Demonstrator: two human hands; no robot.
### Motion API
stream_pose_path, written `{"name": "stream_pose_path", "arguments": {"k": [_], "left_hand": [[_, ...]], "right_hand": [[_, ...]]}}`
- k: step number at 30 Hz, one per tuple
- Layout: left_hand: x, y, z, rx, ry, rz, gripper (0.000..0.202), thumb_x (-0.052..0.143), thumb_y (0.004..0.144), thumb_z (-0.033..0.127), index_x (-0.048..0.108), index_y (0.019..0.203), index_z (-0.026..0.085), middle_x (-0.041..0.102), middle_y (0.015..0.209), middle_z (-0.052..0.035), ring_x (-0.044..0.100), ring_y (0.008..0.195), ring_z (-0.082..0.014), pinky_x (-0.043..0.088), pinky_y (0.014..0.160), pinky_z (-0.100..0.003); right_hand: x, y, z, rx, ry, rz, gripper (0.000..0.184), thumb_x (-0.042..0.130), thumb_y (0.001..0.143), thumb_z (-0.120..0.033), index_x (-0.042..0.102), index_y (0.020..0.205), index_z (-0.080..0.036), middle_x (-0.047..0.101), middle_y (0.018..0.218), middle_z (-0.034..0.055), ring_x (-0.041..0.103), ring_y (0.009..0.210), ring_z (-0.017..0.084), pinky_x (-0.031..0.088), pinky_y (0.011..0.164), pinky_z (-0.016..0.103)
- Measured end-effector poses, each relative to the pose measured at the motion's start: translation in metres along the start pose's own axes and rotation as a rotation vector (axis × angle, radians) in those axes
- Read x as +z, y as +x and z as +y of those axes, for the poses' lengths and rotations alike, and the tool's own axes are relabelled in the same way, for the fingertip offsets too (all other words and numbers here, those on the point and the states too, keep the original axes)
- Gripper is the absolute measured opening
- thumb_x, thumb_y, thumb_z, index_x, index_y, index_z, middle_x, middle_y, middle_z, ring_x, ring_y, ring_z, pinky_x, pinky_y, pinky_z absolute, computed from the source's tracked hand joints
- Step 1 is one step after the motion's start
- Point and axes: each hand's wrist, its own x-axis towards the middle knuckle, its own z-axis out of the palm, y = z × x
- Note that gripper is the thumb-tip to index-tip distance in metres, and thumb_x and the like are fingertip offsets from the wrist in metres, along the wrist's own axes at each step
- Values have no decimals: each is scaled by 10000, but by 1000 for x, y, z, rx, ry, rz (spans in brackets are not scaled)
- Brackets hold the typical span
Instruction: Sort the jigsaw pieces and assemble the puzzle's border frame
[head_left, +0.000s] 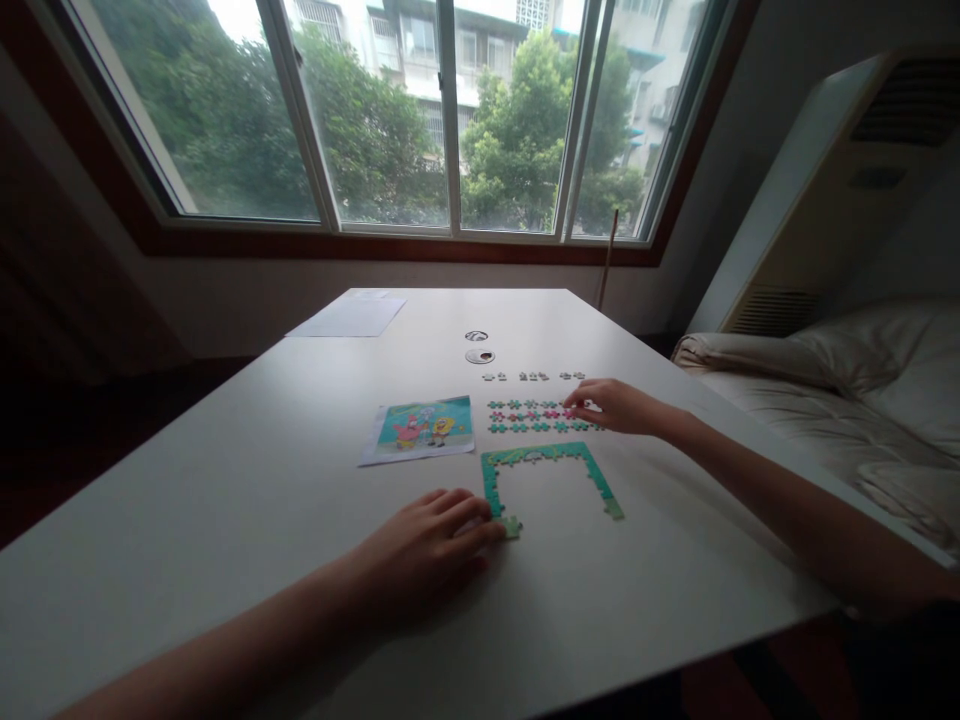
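Observation:
A partly joined jigsaw puzzle border point(536, 453), teal with green lower corners, lies on the white table and is open toward me. My left hand point(450, 525) rests palm down at its lower left corner, fingers loosely bent and touching the green corner piece point(512, 527). Beyond the border, loose teal and pink puzzle pieces point(531, 415) lie in three rows. My right hand point(607, 405) is at the right end of these rows, thumb and fingertips pinched together on a small puzzle piece, mostly hidden by the fingers.
Left of the rows lies a cartoon reference picture point(424, 430). Farther back are a short row of pale pieces point(533, 377) and two round items point(480, 356). White paper point(349, 316) lies at the table's far left. A covered sofa point(817, 400) stands to the right.

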Motion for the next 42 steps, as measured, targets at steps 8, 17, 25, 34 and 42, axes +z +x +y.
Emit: {"name": "stream_pose_path", "arguments": {"k": [8,17,25,34,42], "left_hand": [[-1,-1,-2,43,28,15,299,420,877,203,449,1174,187,556,1065,-99,492,982,-223,436,841,-378],[-5,-1,-1,44,34,-5,290,413,879,210,449,1167,190,550,1080,-99,485,997,-225,432,842,-381],[-7,0,1,43,28,-9,296,418,876,211,448,1169,188,550,1077,-98,485,997,-228,435,842,-384],[-6,1,2,45,10,16,290,422,871,217,466,1157,198,557,1062,-93,495,983,-213,433,850,-363],[-4,1,1,30,-9,-9,293,435,860,189,474,1150,203,549,1061,-88,482,991,-224,427,849,-384]], "right_hand": [[8,51,57,107,-87,-44,278,501,807,-171,635,1049,-145,631,1030,95,585,904,183,425,822,271],[19,92,72,146,-67,-85,295,550,790,-191,630,1073,-171,634,1051,87,585,930,190,436,816,280],[17,103,66,163,-12,-148,265,600,753,-271,673,993,-185,663,998,58,607,860,183,448,751,252],[13,102,66,164,9,-185,287,605,735,-261,659,1008,-189,653,992,50,598,838,167,440,737,238],[16,99,67,181,7,-150,238,630,699,-266,649,901,-142,646,935,89,579,828,188,428,704,255]]}}
